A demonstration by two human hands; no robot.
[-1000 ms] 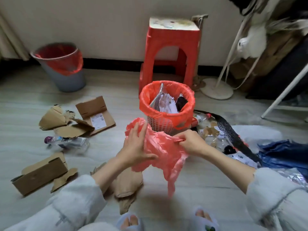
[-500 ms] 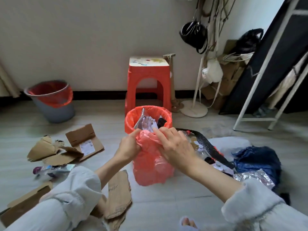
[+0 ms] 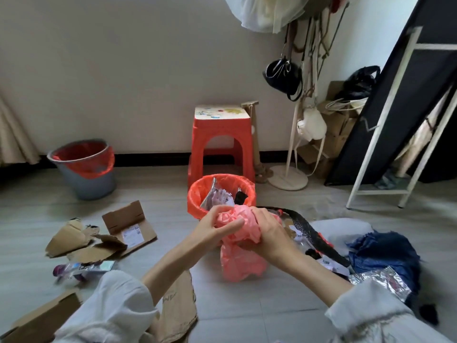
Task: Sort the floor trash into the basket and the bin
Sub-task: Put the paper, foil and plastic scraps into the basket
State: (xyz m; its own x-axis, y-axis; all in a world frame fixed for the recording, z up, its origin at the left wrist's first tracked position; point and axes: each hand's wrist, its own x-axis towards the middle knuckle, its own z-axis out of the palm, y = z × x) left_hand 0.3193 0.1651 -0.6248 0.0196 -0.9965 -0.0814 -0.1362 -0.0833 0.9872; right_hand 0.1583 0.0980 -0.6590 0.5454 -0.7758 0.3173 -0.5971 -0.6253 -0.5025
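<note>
Both hands, left [image 3: 214, 227] and right [image 3: 268, 230], are scrunched tight around the pink bag [image 3: 241, 246]. Its loose tail could easily snag the basket [image 3: 195, 201] rim and spill out.

Both hands, left [image 3: 212, 227] & right [image 3: 268, 227], grip pink plastic bag [image 3: 241, 253] before basket [image 3: 197, 196].

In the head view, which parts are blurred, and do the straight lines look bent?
Head view: the plastic bottle at lower left is smeared by motion; both hands and the pink bag stay fairly sharp; the white frame at right leans and bows, wide-angle distortion; light is soft, no harsh glare.
</note>
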